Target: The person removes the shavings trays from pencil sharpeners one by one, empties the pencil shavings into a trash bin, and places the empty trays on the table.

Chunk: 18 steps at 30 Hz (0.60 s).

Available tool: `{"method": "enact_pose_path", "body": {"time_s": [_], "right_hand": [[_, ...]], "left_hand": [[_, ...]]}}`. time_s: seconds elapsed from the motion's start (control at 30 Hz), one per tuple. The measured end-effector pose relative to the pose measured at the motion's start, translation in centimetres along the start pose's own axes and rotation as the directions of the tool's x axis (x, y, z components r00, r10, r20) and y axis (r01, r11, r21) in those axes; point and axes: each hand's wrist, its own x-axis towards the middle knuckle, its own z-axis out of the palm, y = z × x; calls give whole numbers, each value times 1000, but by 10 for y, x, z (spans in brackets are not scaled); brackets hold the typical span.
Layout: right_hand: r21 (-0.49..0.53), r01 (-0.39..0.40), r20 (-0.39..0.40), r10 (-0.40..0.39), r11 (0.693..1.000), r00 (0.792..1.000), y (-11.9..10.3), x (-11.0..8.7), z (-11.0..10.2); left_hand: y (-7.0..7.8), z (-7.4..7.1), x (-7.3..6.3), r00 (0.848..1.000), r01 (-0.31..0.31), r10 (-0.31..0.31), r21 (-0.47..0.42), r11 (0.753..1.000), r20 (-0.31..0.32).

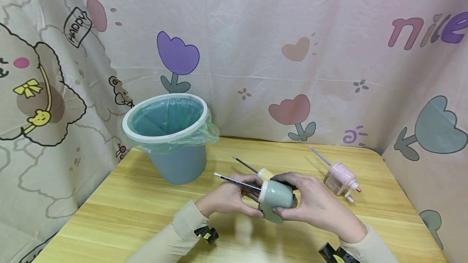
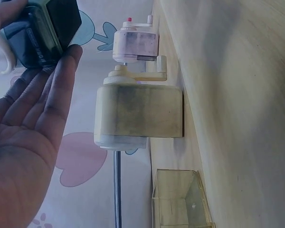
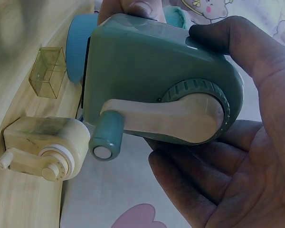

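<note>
Both hands hold a green hand-crank pencil sharpener [image 1: 279, 194] above the table, tilted. A dark striped pencil [image 1: 237, 182] sticks out of its white-rimmed front toward the left. My left hand [image 1: 232, 198] holds the front end between thumb and fingers, with long, nearly straight fingers [image 2: 57, 102] along it in the left wrist view. With thumb and forefinger, my right hand [image 1: 316, 204] pinches the crank end; its other fingers are off the body. The right wrist view shows the pale crank arm [image 3: 166, 116] with its green knob [image 3: 107, 135].
Behind the hands stands a yellow sharpener [image 2: 137, 111] holding a pencil, near a clear yellowish drawer box [image 2: 178, 192]. A pink sharpener [image 1: 340, 175] with a pencil stands at right. At left is a blue bin [image 1: 180, 165] with a green liner. Printed curtains surround the wooden table [image 1: 120, 214].
</note>
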Motion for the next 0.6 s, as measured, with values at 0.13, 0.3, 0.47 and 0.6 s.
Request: {"method": "enact_pose_path", "body": {"time_s": [0.13, 0.3, 0.47, 0.6], "right_hand": [[-1, 3, 5, -3, 1000, 1000, 0, 0, 0], [4, 6, 6, -6, 1000, 1000, 0, 0, 0], [11, -1, 3, 1, 1000, 1000, -1, 0, -1], [8, -11, 0, 11, 1000, 1000, -1, 0, -2]], "left_hand": [[0, -1, 0, 1000, -12, 12, -12, 1000, 9], [1, -2, 1, 1000, -18, 18, -19, 1000, 12], [1, -3, 1, 1000, -2, 2, -23, 1000, 5], [1, -2, 1, 1000, 0, 0, -27, 1000, 0]]}}
